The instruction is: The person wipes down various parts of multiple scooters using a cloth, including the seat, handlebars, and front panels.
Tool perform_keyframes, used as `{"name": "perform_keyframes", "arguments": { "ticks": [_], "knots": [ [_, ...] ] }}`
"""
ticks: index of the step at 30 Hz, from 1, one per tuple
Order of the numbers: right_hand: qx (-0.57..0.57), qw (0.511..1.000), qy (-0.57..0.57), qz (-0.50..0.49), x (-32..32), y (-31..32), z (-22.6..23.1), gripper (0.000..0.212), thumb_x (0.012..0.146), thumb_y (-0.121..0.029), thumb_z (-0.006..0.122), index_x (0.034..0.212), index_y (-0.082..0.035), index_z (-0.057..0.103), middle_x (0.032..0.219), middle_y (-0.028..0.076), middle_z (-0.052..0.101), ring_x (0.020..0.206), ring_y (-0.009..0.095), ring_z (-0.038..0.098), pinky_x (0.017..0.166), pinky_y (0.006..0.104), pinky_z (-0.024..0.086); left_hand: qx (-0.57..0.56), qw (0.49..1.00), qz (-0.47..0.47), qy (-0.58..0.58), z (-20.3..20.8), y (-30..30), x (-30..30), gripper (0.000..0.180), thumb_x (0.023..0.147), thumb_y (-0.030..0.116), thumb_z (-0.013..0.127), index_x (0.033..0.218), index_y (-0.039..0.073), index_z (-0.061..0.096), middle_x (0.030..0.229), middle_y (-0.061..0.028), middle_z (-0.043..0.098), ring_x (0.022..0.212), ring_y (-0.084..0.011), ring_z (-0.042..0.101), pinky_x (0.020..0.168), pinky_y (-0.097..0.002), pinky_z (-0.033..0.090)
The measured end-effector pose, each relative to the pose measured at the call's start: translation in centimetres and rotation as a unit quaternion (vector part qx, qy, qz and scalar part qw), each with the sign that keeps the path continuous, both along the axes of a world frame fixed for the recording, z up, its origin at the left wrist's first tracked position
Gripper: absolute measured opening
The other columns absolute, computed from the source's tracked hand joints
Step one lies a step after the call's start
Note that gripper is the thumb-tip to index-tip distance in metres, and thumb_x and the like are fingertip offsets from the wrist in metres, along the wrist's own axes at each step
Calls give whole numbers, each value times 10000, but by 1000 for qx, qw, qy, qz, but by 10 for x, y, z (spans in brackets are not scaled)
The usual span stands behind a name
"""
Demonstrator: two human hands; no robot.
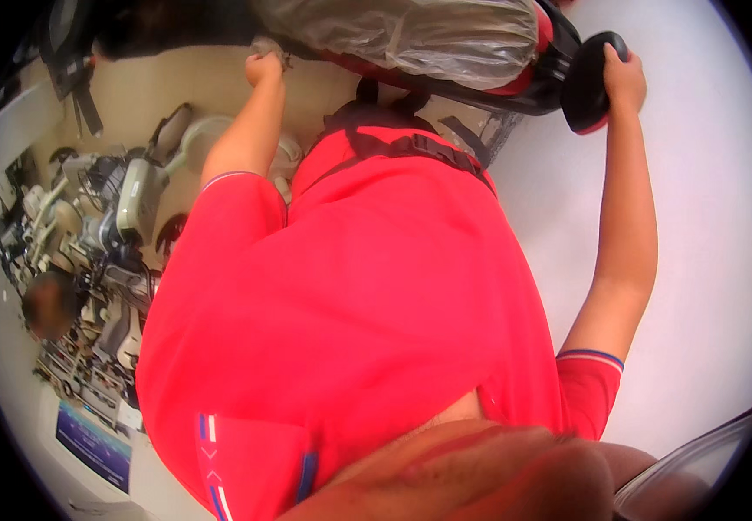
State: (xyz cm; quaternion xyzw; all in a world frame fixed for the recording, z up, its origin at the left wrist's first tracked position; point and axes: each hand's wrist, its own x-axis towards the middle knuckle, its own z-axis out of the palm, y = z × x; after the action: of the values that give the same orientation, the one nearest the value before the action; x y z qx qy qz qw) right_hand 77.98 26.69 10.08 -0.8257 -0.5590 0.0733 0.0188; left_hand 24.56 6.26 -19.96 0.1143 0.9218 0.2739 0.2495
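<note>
A long seat wrapped in crumpled clear plastic lies across the top of the view, on a red and black scooter body. At its right end stands a black rounded pad with a red lower edge, which looks like a backrest. My right hand is closed on the pad's right edge, thumb over its top. Up at the left, my left hand is closed round a crumpled greyish piece, cloth or plastic; I cannot tell which. It is near the seat's left end.
Several parked scooters crowd the left side. A person's head shows among them. A blue printed panel stands at lower left. Pale floor spreads on the right. A black strap with a buckle crosses my waist.
</note>
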Motion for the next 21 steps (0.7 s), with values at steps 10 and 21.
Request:
{"name": "perform_keyframes", "arguments": {
  "ticks": [10,21],
  "knots": [
    [-10,998,-30,53,3,16,-11,641,812,-534,580,1230,-48,573,1202,176,626,1137,340,578,972,405,427,69,938,128,-314,-26,-4,165,357,798,89,623,1143,-3,601,1065,-164,659,931,-292,651,762,-405,528],
    [17,998,-33,42,6,11,-8,592,843,-500,579,1177,-11,599,1154,176,642,1098,332,596,951,401,433,-78,926,-210,-305,-80,-12,182,378,828,300,625,1108,47,648,1096,-140,672,1006,-262,647,827,-362,506]
  ]
}}
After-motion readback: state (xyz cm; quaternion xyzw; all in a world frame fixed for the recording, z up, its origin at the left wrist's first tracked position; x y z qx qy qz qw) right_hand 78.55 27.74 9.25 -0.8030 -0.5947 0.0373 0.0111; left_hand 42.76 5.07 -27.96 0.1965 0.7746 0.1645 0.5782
